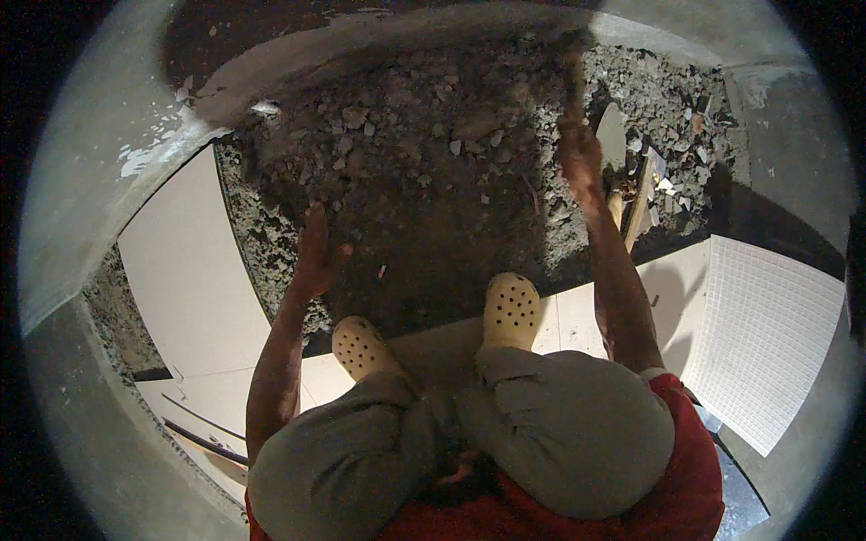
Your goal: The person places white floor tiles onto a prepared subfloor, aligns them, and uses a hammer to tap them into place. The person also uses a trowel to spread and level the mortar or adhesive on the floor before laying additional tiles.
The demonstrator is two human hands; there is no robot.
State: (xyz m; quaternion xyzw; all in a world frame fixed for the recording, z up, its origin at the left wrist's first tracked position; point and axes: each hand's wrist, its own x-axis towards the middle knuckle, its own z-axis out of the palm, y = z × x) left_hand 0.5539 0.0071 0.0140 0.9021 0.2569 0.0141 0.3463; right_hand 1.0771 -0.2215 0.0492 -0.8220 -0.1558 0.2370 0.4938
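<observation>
Rubble (451,149) mixed with grey mortar covers the ground ahead of the squatting person, its middle in deep shadow and its right side brightly lit. Over its left side hangs the left hand (318,257), open, thumb apart from the forward-pointing fingers, nothing visible in it; whether it touches the rubble, I cannot tell. Farther out, the right hand (580,162) is stretched forward, fingers extended into the shadow, with nothing seen in its grasp; contact with the ground is again unclear. Just beside it, to the right, a trowel (612,144) lies on the rubble, blade pointing away, next to a wood strip (640,203) and pale shards (665,187). A large cream tile (185,257) lies left of the left hand. At right, near the right forearm, is a white panel (767,338) with a gridded face. Cream clogs (511,311) stand at the near edge of the rubble, below grey trousers (559,433).
</observation>
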